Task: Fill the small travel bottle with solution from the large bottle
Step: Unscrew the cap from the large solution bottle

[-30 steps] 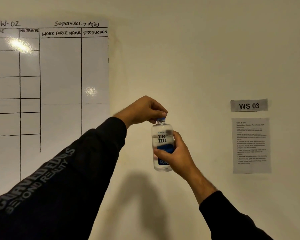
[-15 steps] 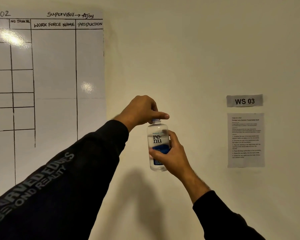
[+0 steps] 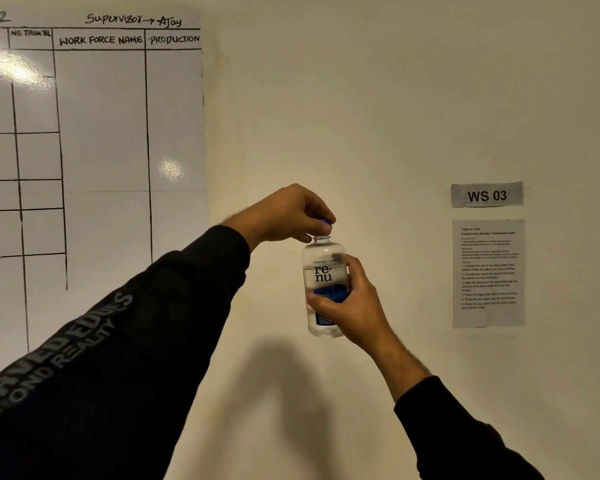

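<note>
The right hand point(image 3: 352, 308) grasps the clear solution bottle point(image 3: 324, 271) around its middle, with the thumb across the front of the blue part of the label and the other fingers curled behind the bottle. The bottle is held upright in the air in front of a cream wall point(image 3: 378, 98), and nothing carries it from below. Its label shows the word "renu" in dark letters, and clear liquid is visible inside. The left hand point(image 3: 288, 214) is above the bottle, with its fingers bent down around the blue cap point(image 3: 325, 221), which it pinches at the top of the neck; I cannot tell whether the cap sits on the neck or is lifted off it. Both arms wear black sleeves, and the left sleeve point(image 3: 94, 351) has grey printed letters. On the wall, to the left, hangs a whiteboard point(image 3: 101, 133) with a drawn table and handwritten headings. To the right of the bottle there is a grey sign point(image 3: 487, 195) reading "WS 03", and just below it a printed instruction sheet point(image 3: 488, 273), whose small text is not readable.
</note>
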